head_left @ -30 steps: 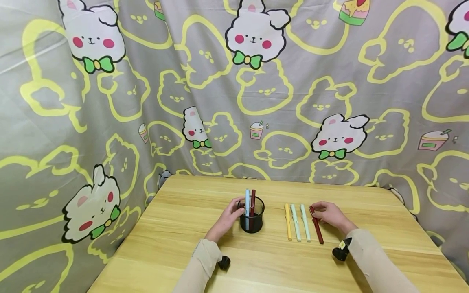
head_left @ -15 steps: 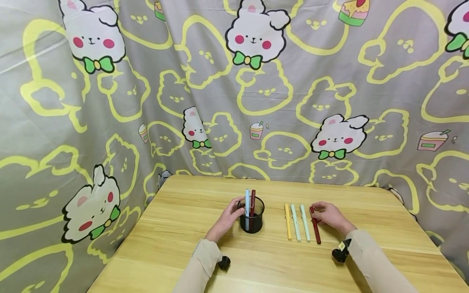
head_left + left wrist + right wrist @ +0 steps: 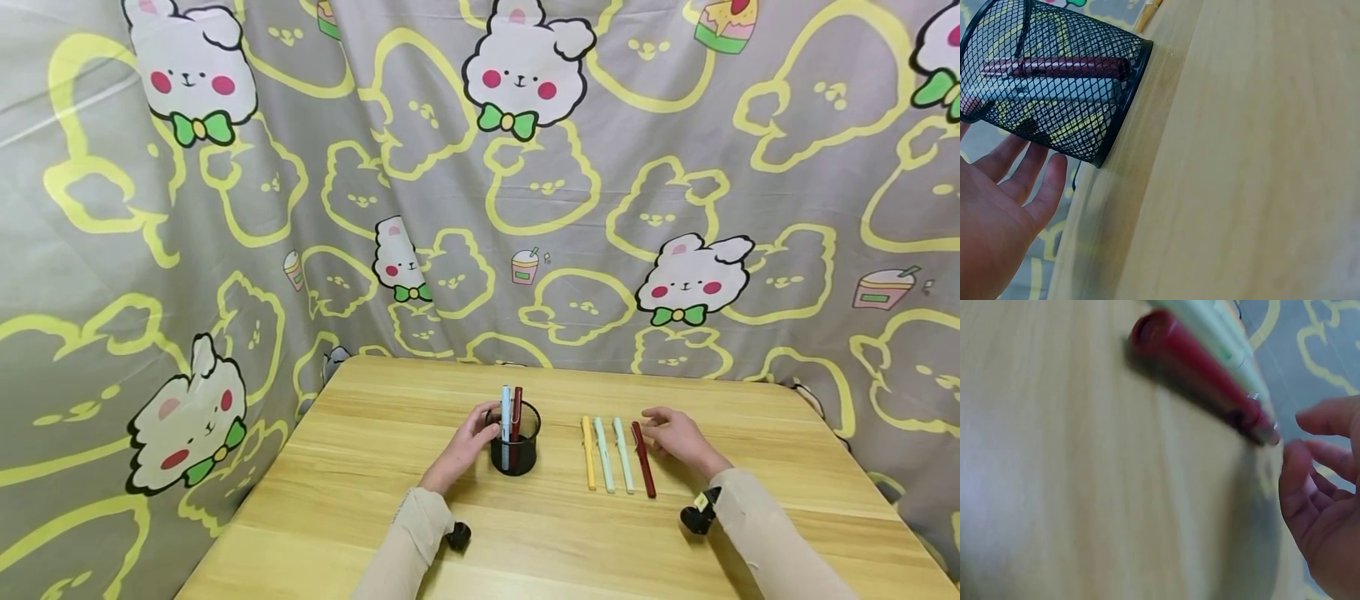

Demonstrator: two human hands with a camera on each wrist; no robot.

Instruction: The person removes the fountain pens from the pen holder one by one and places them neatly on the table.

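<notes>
A black mesh pen holder stands upright on the table, with a light blue pen and a dark red pen in it. My left hand holds its left side near the rim, and in the left wrist view some fingers stand beside the mesh. To the right lie a yellow pen, two mint green pens and another dark red pen, roughly side by side. My right hand is just right of that red pen's far end, apart from it, holding nothing.
The wooden table reaches back to a grey curtain with cartoon animals, which also hangs along the left. Small black cameras sit at both wrists.
The red pen on the table has swung into line closer to the mint pens. My right fingers have let go of it and drawn slightly away. The left hand stays at the pen holder.
</notes>
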